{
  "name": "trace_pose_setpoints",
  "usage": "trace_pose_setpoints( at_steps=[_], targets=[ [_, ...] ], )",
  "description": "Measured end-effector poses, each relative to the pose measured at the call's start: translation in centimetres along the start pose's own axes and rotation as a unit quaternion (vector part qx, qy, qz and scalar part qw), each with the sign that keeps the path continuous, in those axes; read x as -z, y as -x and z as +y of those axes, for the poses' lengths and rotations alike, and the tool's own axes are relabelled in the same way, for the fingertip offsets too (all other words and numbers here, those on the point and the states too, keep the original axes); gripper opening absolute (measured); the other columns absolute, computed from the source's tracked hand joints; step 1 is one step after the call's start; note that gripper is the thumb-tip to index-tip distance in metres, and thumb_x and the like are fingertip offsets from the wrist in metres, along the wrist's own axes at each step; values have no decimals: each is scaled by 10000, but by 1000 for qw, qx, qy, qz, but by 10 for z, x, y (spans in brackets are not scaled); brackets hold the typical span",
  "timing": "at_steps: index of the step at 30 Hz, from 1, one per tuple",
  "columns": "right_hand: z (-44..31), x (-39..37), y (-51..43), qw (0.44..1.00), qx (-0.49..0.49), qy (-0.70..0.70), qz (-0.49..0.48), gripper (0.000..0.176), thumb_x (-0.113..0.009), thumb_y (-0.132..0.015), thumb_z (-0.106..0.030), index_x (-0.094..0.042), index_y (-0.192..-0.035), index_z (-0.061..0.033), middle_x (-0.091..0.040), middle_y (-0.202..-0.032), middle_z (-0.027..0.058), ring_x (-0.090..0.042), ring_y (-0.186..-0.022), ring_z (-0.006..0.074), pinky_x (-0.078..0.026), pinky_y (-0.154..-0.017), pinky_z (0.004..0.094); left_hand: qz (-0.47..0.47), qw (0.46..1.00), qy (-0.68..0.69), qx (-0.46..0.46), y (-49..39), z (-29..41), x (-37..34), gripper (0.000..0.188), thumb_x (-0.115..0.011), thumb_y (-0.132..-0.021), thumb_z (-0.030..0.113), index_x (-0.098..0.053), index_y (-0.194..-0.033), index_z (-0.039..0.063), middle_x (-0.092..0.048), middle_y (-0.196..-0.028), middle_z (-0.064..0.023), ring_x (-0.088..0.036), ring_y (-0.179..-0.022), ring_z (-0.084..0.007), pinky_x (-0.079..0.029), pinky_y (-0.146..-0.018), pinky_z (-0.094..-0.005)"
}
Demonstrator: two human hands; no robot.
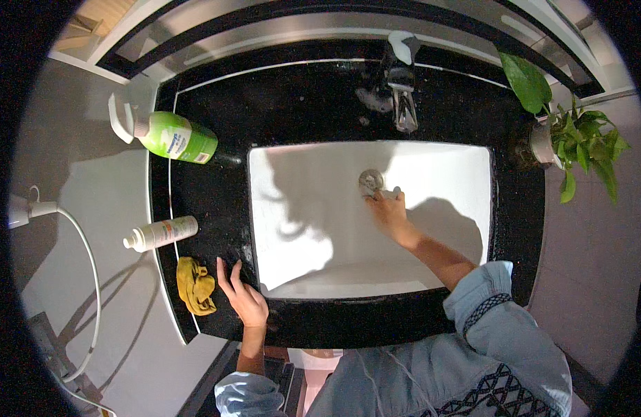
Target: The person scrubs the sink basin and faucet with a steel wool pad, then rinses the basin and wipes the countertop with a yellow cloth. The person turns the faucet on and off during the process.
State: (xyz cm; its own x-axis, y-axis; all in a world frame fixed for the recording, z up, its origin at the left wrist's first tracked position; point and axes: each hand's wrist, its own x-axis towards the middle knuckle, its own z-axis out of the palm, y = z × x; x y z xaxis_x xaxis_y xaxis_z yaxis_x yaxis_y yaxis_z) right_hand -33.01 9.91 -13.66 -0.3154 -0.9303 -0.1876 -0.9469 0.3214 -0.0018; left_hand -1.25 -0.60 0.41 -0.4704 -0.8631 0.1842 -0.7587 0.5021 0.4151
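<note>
My right hand reaches down into the white rectangular sink basin, its fingertips at the lower edge of the round drain. A small greyish patch shows between finger and thumb; I cannot tell whether it is a held thing or a shadow. On the black countertop, at the basin's lower left corner, lies my left hand with its fingers apart and nothing in it. Just left of that hand is a crumpled yellow cloth. A dark faucet with a shiny spout stands behind the basin, white foam on its top.
Along the left side stand a green pump bottle and a slim white bottle. A leafy potted plant occupies the right edge. A white cord hangs at the far left. Foam or water marks the counter beside the faucet.
</note>
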Motion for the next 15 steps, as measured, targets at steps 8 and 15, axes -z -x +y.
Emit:
trace_pose_setpoints(
  at_steps=[8, 15],
  targets=[
    [-16, 6, -3, 986, -88, -54, 129, 392, -529, -723, -33, -625, -1054, -219, -619, -913, 58, -577, -767, 219, -317, -739, 426, -13, 1000, 16, -3, 1, -2, 2, 485, -366, -723, -130, -480, -1178, -4, -273, -1382, -236, -338, -1235, -421, -300, -1019, -432],
    [-31, 9, -10, 984, -140, -50, 98, 235, -529, -761, -108, -652, -942, -193, -593, -1004, 39, -565, -749, 221, -322, -724, 436, -15, 1000, 26, -3, 1, -3, 3, 478, -384, -713, -125, -490, -1162, 3, -268, -1382, -244, -332, -1234, -428, -298, -1025, -436]
  ],
)
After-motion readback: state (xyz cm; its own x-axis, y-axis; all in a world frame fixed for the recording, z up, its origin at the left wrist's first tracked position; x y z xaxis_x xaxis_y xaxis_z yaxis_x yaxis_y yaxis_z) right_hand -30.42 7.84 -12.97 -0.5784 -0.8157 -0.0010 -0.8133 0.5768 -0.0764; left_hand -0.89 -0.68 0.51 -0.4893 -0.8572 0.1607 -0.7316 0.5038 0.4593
